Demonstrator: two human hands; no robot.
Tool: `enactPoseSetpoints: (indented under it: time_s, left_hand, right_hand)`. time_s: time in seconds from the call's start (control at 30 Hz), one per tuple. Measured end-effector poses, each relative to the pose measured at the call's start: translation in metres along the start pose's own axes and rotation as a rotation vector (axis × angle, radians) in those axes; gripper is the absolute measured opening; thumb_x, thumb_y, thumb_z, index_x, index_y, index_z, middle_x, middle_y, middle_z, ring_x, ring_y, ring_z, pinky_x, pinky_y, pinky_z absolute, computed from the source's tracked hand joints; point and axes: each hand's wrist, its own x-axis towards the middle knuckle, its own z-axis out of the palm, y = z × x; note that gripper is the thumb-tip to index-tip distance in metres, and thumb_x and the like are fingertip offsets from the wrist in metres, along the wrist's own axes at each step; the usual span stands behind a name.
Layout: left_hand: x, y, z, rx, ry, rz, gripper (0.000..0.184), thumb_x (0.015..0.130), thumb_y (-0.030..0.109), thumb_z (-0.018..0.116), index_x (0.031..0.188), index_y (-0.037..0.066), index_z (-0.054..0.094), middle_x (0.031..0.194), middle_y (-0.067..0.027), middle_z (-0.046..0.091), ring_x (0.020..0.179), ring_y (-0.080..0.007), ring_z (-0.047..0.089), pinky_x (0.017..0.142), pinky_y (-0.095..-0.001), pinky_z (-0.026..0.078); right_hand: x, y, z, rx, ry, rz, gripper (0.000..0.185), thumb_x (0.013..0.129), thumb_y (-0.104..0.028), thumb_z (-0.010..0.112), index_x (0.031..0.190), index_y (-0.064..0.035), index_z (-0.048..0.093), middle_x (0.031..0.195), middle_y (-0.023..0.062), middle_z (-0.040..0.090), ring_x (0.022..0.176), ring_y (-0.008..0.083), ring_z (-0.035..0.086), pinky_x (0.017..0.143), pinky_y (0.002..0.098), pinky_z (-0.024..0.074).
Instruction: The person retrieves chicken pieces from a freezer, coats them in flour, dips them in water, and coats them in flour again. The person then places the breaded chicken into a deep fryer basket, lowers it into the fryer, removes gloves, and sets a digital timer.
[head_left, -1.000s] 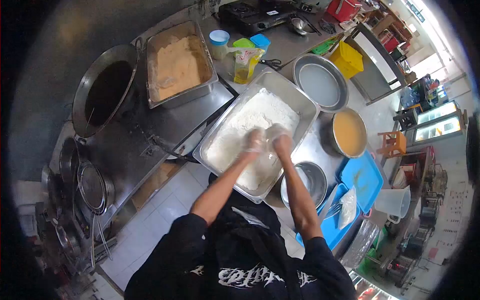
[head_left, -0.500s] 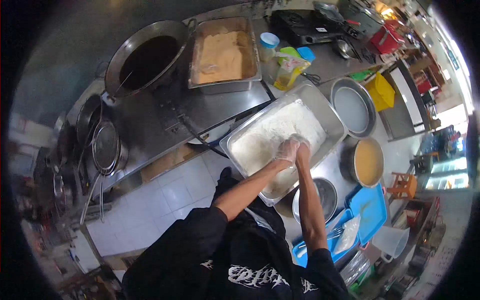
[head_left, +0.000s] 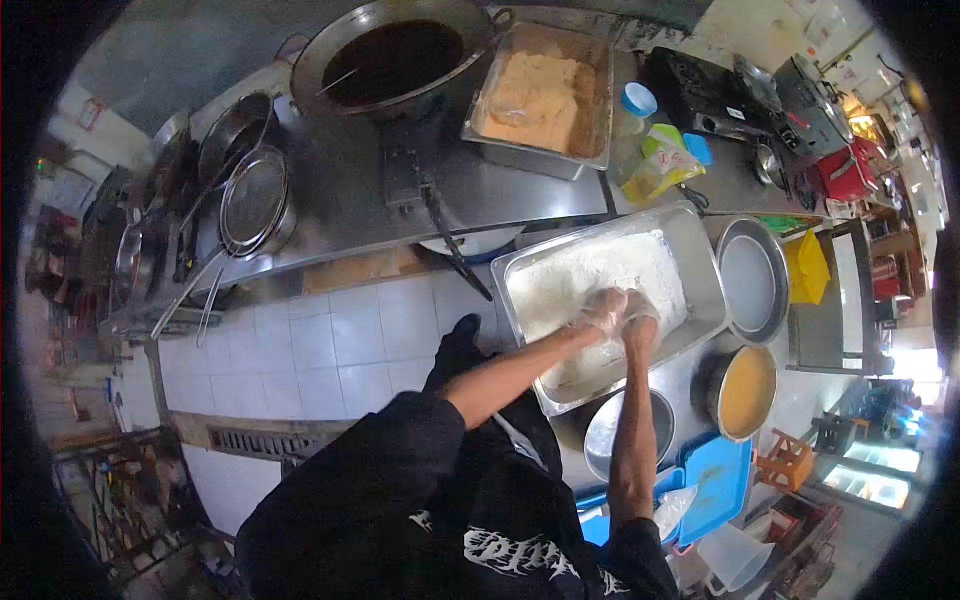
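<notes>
Both of my hands wear clear plastic gloves and are close together over the white flour (head_left: pixel 640 262) in a deep rectangular metal pan (head_left: pixel 705 290). My left hand (head_left: pixel 600 312) has its fingers curled in toward the other hand. Against it, my right hand (head_left: pixel 640 312) is also curled, with its knuckles uppermost. Both appear closed, and whatever lies between or under the fingers is hidden and slightly blurred. Loose flour surrounds them, heaped higher toward the pan's far side and thinner near its front corner.
Beyond the pan's right end are a round bowl of cloudy liquid (head_left: pixel 752 283) and a pot of yellowish batter (head_left: pixel 746 393). A metal bowl (head_left: pixel 603 440) and blue trays (head_left: pixel 722 485) are near my right arm. Behind stand a wok of dark oil (head_left: pixel 395 62) and a tray of tan crumbs (head_left: pixel 535 100).
My view has turned, so the pan and counter appear shifted right and rotated. Both hands remain together in the flour, with the gloved fingers slightly shifted against each other.
</notes>
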Motion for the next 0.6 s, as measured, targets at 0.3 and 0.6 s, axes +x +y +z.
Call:
enactPoseSetpoints:
  time_s: [0.3,0.6]
  left_hand:
    - [-0.028,0.003,-0.073,-0.286,-0.005,0.026,0.013,0.079,0.014,0.053,0.081,0.002,0.058,0.083,-0.0169,0.058,0.080,-0.0296,0.057,0.068,-0.0398,0.047]
    - [-0.080,-0.004,-0.251,-0.339,0.110,0.211,0.013,0.068,0.012,0.056,0.066,-0.001,0.058,0.075,-0.0142,0.054,0.075,-0.0286,0.055,0.069,-0.0388,0.045]
  right_hand:
    - [-0.009,0.011,-0.003,0.040,0.114,-0.132,0.021,0.081,-0.018,0.055,0.095,-0.0054,0.064,0.085,0.0099,0.065,0.075,0.0235,0.062,0.068,0.0321,0.0491]
    - [-0.004,-0.141,-0.022,0.306,0.154,-0.319,0.025,0.083,-0.019,0.053,0.100,-0.0046,0.063,0.090,0.0109,0.065,0.078,0.0219,0.062,0.069,0.0312,0.0487]
